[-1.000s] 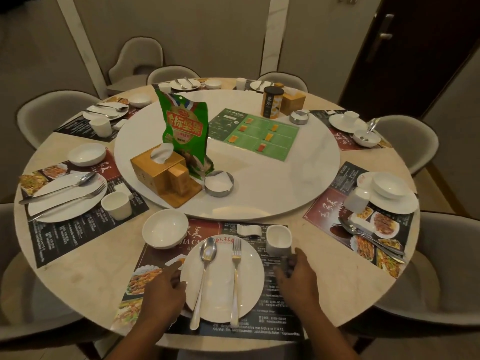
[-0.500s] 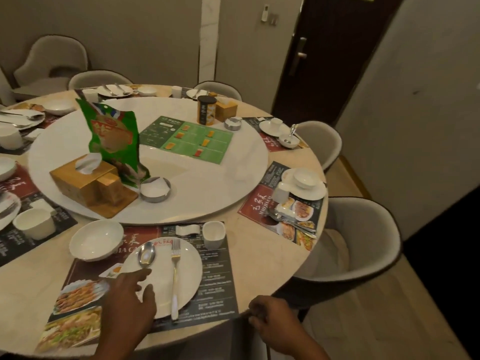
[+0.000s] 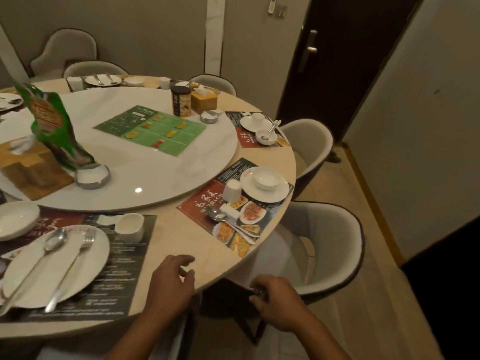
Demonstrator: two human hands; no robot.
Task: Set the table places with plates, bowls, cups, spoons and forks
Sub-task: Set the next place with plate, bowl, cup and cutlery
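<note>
On the surface [image 3: 181,237], a plate [image 3: 85,258] at 8 o'clock carries a spoon [image 3: 39,263] left of a fork [image 3: 74,266]. A cup [image 3: 130,227] stands behind it. At 3 o'clock, a bowl [image 3: 266,178] sits in another plate [image 3: 279,190].

Round beige stone bench [image 3: 181,237] carries a white round plate [image 3: 55,266] bearing a steel spoon [image 3: 36,268] and steel fork [image 3: 70,271] side by side. Small white cup [image 3: 130,227] stands just beyond. Left hand [image 3: 170,287] over bench edge, fingers [image 3: 181,259] loosely curled; right hand [image 3: 280,302] off the bench.
</note>
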